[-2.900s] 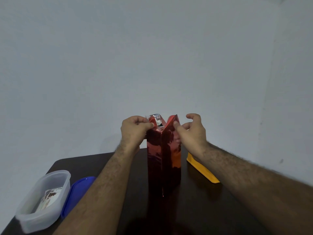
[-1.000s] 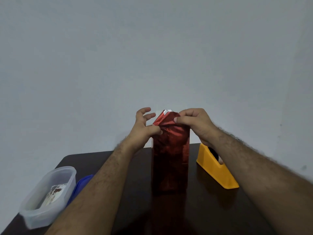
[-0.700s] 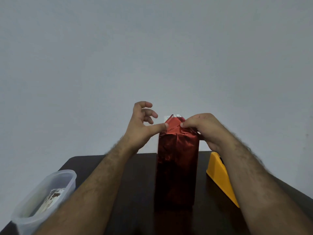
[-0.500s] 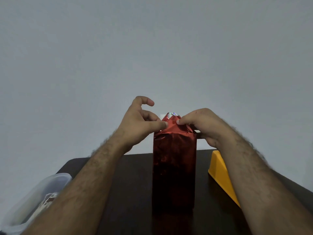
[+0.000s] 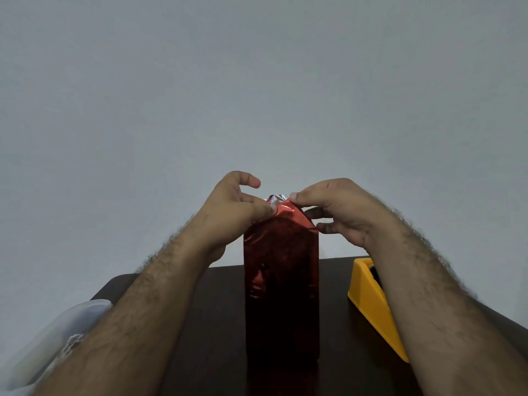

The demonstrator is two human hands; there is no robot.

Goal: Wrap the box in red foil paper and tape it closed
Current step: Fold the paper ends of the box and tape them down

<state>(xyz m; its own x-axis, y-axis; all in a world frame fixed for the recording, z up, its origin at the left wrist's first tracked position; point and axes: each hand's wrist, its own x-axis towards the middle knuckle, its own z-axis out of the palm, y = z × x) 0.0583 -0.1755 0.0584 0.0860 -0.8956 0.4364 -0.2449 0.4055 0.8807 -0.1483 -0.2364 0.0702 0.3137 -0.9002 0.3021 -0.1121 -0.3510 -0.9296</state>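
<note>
A tall box wrapped in red foil paper (image 5: 281,290) stands upright on the dark table (image 5: 211,332). At its top the foil comes together in a peak with a bit of silver underside showing. My left hand (image 5: 234,207) presses its thumb and a finger on the left side of that top fold. My right hand (image 5: 340,207) pinches the same fold from the right, its lower fingers against the box's top right corner. The box itself is hidden under the foil.
A yellow tape dispenser (image 5: 371,307) sits on the table right of the box, partly behind my right forearm. A clear plastic container (image 5: 74,330) lies at the left edge, mostly behind my left forearm. A plain grey wall rises behind the table.
The top foil flaps, apart 2.9 s ago, are now folded together into a peak. My left hand closed in from spread fingers onto the fold. The view shifted, pushing the container toward the left edge.
</note>
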